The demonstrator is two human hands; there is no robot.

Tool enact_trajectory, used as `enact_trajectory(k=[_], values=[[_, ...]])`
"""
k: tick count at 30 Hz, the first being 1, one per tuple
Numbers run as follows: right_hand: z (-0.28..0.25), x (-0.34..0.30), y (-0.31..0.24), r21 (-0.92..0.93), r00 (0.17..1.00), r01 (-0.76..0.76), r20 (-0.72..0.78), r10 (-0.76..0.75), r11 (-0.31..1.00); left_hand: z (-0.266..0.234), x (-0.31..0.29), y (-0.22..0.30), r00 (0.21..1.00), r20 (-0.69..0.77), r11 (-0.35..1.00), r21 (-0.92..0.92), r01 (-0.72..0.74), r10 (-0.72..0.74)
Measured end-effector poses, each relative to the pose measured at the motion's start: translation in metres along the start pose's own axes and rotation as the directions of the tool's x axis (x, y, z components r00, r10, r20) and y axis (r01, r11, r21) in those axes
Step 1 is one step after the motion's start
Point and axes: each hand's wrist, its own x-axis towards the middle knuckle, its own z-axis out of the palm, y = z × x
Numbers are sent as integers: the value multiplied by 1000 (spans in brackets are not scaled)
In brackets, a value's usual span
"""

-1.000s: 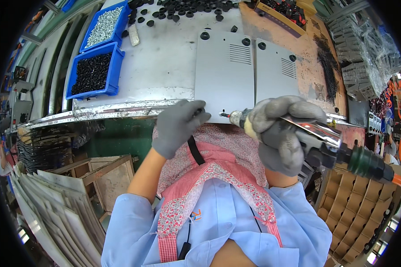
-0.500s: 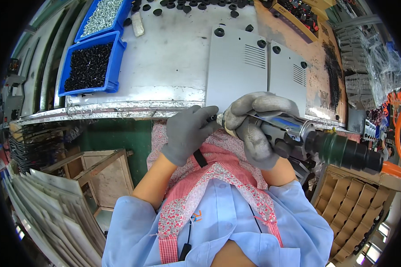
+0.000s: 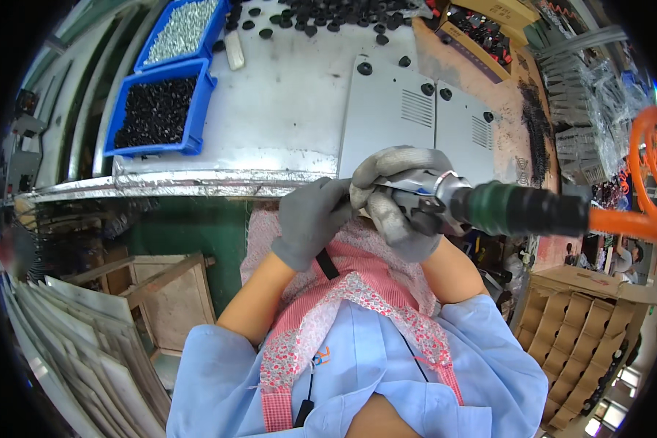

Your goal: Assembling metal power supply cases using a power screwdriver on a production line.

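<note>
My gloved right hand [image 3: 396, 226] is wrapped round a pneumatic screwdriver [image 3: 489, 208], a silver tool with a green and black rear end and an orange hose [image 3: 620, 223]. My gloved left hand [image 3: 306, 223] meets it at the tool's front, thumb and fingers pinched together. Whatever the left fingertips hold is hidden. Both hands are at the near edge of the table, close to two grey slotted metal panels [image 3: 379, 117] [image 3: 463, 150] lying side by side. Black rubber feet [image 3: 364, 68] sit at the panels' visible corners.
Two blue bins stand at the left, one with black screws [image 3: 157, 109], one with silver screws [image 3: 186, 29]. Loose black feet [image 3: 336, 18] lie scattered at the back. A cardboard box [image 3: 482, 36] is at the back right; a divided carton [image 3: 577, 328] stands lower right.
My right hand and the screwdriver have shifted left, nearer my left hand, and the tool's rear end has risen in view. The view itself has shifted slightly.
</note>
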Motion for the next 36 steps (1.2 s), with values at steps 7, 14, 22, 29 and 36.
enact_trajectory(k=[7, 14, 22, 29, 36], values=[[14, -8, -3, 240, 946, 142, -319, -60, 960, 4, 6, -14, 988, 141, 993, -114, -43, 59], [-14, -46, -27, 259, 821, 363, -544, -175, 895, 56, 11, 14, 957, 286, 750, -643, 158, 44], [-64, -94, -38, 208, 677, 290, -734, -47, 934, 164, 48, 26, 865, 340, 929, -167, -331, 369], [-88, -125, -31, 9, 507, 604, -776, -376, 797, 129, 42, 120, 768, 497, 584, -786, 202, 403], [-51, -129, 23, 236, 664, -104, -707, 244, 966, 63, 76, 126, 733, 678, -243, -720, 650, -48]])
